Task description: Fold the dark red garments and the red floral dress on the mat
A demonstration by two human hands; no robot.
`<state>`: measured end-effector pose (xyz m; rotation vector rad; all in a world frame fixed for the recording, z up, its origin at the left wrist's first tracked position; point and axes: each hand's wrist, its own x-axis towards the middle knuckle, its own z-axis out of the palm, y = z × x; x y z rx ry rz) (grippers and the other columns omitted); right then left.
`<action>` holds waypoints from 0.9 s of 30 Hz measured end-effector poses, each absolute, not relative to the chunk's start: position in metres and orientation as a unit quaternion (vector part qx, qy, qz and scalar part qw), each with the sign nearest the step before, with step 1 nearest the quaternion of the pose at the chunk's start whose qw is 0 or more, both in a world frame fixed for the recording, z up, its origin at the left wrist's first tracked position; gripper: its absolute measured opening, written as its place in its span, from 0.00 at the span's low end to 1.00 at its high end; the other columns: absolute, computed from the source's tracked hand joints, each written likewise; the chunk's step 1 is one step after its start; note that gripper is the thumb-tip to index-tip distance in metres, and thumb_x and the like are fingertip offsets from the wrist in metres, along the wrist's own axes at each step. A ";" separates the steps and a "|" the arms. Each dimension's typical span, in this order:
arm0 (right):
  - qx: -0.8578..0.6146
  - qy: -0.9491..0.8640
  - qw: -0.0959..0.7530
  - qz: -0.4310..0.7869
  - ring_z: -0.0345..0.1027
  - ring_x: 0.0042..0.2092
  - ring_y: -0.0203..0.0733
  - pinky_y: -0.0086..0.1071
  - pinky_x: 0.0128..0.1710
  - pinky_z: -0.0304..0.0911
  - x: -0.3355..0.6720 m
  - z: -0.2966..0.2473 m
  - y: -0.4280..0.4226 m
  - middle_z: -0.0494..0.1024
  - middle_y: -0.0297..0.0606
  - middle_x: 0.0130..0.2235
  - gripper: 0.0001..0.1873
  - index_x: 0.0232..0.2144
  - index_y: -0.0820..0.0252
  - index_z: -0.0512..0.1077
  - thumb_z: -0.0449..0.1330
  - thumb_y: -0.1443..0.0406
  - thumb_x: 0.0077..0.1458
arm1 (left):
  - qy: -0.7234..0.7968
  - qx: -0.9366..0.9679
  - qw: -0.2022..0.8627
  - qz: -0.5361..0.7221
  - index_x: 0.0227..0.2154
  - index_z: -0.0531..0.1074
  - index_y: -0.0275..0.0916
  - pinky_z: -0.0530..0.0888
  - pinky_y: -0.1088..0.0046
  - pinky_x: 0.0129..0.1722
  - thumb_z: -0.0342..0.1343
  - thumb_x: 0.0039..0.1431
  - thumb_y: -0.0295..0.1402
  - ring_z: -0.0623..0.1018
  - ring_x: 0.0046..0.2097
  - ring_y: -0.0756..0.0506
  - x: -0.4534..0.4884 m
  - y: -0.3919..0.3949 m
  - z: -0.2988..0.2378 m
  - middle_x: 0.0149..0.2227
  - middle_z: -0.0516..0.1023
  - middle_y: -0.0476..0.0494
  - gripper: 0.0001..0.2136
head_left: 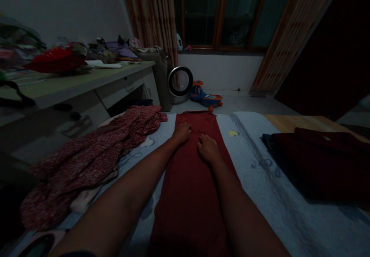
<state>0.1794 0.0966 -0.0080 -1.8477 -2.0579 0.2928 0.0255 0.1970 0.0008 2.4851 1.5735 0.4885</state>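
Note:
A long dark red garment lies stretched flat along the bed, folded into a narrow strip. My left hand rests on its upper part with the fingers laid flat on the cloth. My right hand lies just beside it, palm down, fingers flat on the same garment. Neither hand grips anything. Both forearms reach out over the garment.
A red floral garment is heaped at the left of the pale bed sheet. Folded dark clothes lie at the right. A cluttered desk stands to the left, a washing machine and a toy car beyond the bed.

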 end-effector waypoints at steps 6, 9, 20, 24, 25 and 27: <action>-0.674 -0.711 0.192 0.058 0.66 0.52 0.48 0.39 0.51 0.59 0.180 -0.001 0.093 0.75 0.44 0.52 0.18 0.48 0.55 0.75 0.47 0.65 0.63 | 0.491 0.856 0.051 0.155 0.48 0.73 0.38 0.68 0.64 0.58 0.49 0.64 0.30 0.73 0.55 0.41 0.034 0.175 -0.016 0.52 0.76 0.39 0.13; -0.694 -0.696 0.177 0.042 0.65 0.51 0.49 0.39 0.49 0.60 0.179 0.000 0.092 0.75 0.46 0.50 0.16 0.46 0.56 0.75 0.49 0.65 0.63 | 0.497 0.856 0.038 0.139 0.54 0.70 0.35 0.63 0.63 0.62 0.48 0.65 0.32 0.69 0.61 0.40 0.036 0.181 -0.020 0.58 0.72 0.36 0.17; -0.710 -0.682 0.172 0.045 0.66 0.50 0.49 0.38 0.46 0.59 0.179 0.000 0.092 0.74 0.46 0.48 0.14 0.45 0.58 0.73 0.50 0.66 0.61 | 0.590 0.803 0.066 0.062 0.66 0.55 0.31 0.54 0.56 0.67 0.37 0.69 0.48 0.51 0.71 0.36 0.040 0.220 -0.018 0.70 0.52 0.29 0.31; -0.711 -0.681 0.169 0.050 0.66 0.50 0.48 0.38 0.46 0.59 0.178 -0.002 0.093 0.74 0.46 0.48 0.14 0.45 0.58 0.73 0.51 0.67 0.61 | 0.614 0.785 0.072 0.042 0.67 0.52 0.31 0.52 0.55 0.67 0.36 0.68 0.53 0.48 0.71 0.35 0.040 0.227 -0.018 0.71 0.46 0.30 0.35; -0.712 -0.680 0.169 0.051 0.66 0.49 0.48 0.37 0.46 0.59 0.178 -0.002 0.094 0.75 0.45 0.48 0.14 0.45 0.58 0.73 0.51 0.67 0.61 | 0.616 0.783 0.066 0.045 0.68 0.52 0.32 0.53 0.55 0.67 0.35 0.68 0.52 0.48 0.71 0.36 0.040 0.227 -0.018 0.71 0.47 0.30 0.34; -0.714 -0.677 0.173 0.053 0.67 0.49 0.47 0.37 0.45 0.59 0.179 -0.002 0.095 0.75 0.44 0.48 0.13 0.44 0.58 0.73 0.52 0.67 0.60 | 0.618 0.783 0.049 0.061 0.67 0.52 0.32 0.53 0.57 0.67 0.34 0.70 0.48 0.50 0.71 0.37 0.040 0.221 -0.016 0.71 0.49 0.31 0.31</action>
